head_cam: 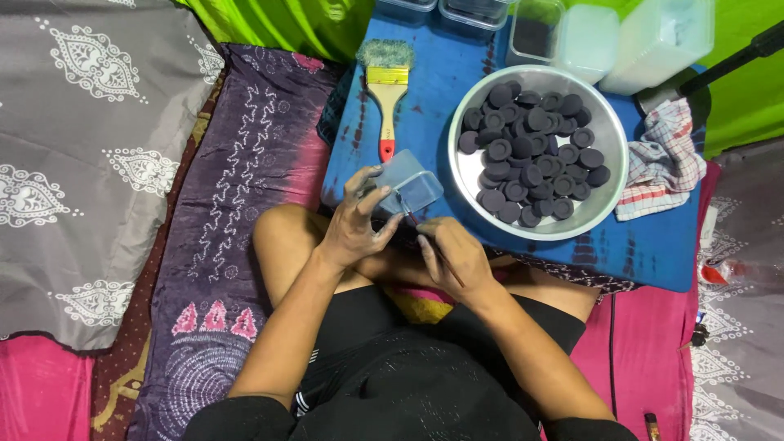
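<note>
My left hand point(354, 222) grips a small clear plastic box point(407, 184), tilted over my lap at the near edge of the blue cloth point(433, 90). My right hand point(459, 255) sits just right of it and holds a thin stick-like tool point(445, 260) whose tip points toward the box. Both hands have dark smudges on the fingers. To the right, a round metal bowl point(466, 167) holds several black round discs point(535, 151).
A wide paintbrush point(387, 86) with a yellow and red handle lies on the blue cloth. Clear plastic containers point(572, 37) stand at the back. A checked rag point(665, 159) lies right of the bowl. Grey and purple patterned fabrics point(245, 163) lie to the left.
</note>
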